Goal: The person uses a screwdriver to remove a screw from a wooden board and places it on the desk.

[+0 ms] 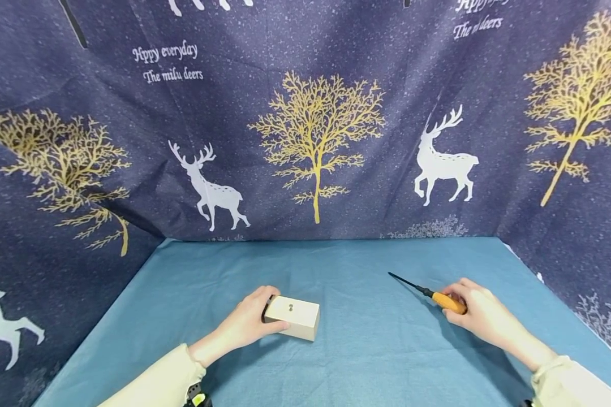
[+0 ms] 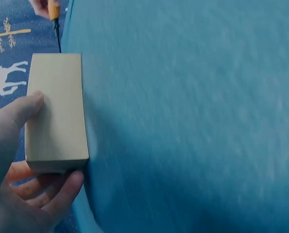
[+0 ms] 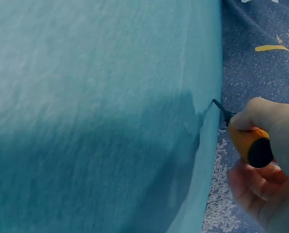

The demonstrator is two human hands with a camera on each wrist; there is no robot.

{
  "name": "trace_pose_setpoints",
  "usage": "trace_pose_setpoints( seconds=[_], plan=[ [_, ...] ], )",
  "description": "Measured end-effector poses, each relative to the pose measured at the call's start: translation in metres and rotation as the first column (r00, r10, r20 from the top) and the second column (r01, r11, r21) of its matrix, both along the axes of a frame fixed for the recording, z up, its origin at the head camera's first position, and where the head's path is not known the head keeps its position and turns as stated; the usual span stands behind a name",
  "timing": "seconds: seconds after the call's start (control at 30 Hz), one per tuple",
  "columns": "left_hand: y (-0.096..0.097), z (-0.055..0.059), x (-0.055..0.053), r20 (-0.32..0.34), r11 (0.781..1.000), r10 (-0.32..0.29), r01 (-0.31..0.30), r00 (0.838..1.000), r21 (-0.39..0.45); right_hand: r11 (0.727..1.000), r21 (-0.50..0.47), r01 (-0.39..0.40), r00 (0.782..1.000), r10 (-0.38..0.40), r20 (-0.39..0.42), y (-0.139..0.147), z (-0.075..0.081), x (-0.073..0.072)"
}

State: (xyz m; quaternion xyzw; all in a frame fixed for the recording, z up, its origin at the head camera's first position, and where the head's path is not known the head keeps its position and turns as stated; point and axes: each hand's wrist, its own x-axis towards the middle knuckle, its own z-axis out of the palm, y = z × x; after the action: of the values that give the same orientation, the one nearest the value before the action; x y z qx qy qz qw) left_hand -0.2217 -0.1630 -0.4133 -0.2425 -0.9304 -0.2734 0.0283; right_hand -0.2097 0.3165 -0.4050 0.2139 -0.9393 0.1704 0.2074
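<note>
My left hand grips a cream rectangular block by its left end, thumb along the near side and fingers around the back. Two small dark round marks, side by side, show on the block's top face, and its gripped end has a dark edge. In the left wrist view the plain side of the block faces the camera. My right hand holds a screwdriver by its orange handle, its thin black shaft pointing up and to the left. The right wrist view shows the handle's black end cap.
A blue cloth covers the table under both hands. Behind it and at the sides hangs a dark blue curtain printed with white deer and yellow trees.
</note>
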Motion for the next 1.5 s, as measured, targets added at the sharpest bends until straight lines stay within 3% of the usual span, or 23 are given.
trace_pose_setpoints(
  seconds=[0.1,0.3,0.53,0.83,1.17,1.37,1.5],
  plan=[
    [0.002,0.000,0.004,0.021,1.000,-0.021,0.020,1.000,0.024,0.999,-0.036,-0.006,1.000,0.005,-0.011,-0.003,0.002,-0.002],
    [-0.005,0.004,0.008,0.111,0.983,-0.154,0.141,0.982,0.116,0.995,-0.099,0.022,0.999,-0.026,-0.041,-0.010,0.009,0.000],
    [-0.007,0.008,0.008,0.144,0.980,-0.163,0.143,0.976,0.135,0.987,-0.160,0.014,0.980,-0.045,-0.195,-0.021,0.013,0.000],
    [-0.004,0.009,0.007,0.178,0.974,-0.192,0.164,0.965,0.158,0.957,-0.288,-0.042,0.966,-0.034,-0.255,-0.032,0.019,-0.001],
    [0.006,0.008,0.010,0.192,0.971,-0.184,0.148,0.964,0.190,0.898,-0.434,-0.078,0.983,-0.003,-0.183,-0.045,0.030,0.002],
    [0.012,0.006,0.012,0.194,0.967,-0.188,0.146,0.963,0.210,0.877,-0.471,-0.097,0.989,0.034,-0.142,-0.055,0.039,0.006],
    [0.016,0.006,0.014,0.214,0.956,-0.224,0.172,0.951,0.239,0.863,-0.487,-0.131,0.988,0.072,-0.139,-0.062,0.045,0.007]
  ],
)
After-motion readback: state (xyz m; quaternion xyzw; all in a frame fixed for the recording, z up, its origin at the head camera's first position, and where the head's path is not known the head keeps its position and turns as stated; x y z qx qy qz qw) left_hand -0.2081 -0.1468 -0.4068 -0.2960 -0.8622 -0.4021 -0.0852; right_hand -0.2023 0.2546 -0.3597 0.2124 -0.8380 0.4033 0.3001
